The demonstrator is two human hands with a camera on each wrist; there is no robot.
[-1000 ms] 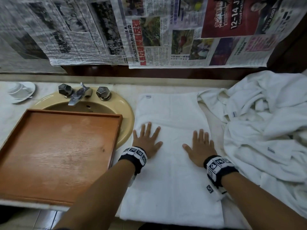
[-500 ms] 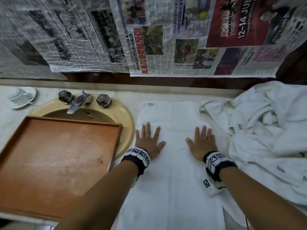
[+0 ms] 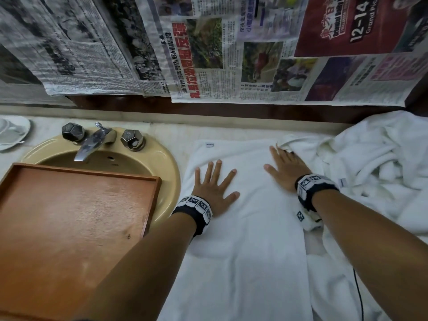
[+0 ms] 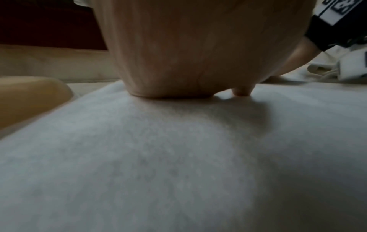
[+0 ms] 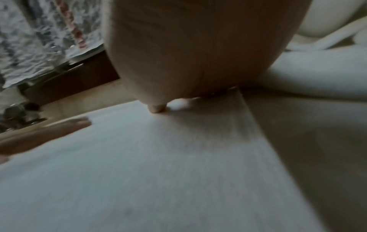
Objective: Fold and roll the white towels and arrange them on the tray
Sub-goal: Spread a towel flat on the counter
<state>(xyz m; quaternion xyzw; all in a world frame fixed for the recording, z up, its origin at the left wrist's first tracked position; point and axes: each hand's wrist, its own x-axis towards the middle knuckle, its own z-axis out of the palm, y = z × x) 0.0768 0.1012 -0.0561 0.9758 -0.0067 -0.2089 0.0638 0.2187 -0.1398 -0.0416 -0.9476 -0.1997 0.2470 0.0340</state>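
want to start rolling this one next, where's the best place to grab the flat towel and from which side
Probably the far short edge of the flat towel, pinching its two far corners. It lies in a long strip running away from the person, with the left hand and right hand pressed flat near that end. Come from above and slightly outward; the towel pile crowds the right corner.

Pale counter (image 3: 166,133) (marble-like) bears flat towel (image 3: 245,239), towel heap (image 3: 379,172), saucer (image 3: 14,135).

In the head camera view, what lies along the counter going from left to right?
Cup and saucer → wooden tray → left hand → right hand → heap of crumpled towels.
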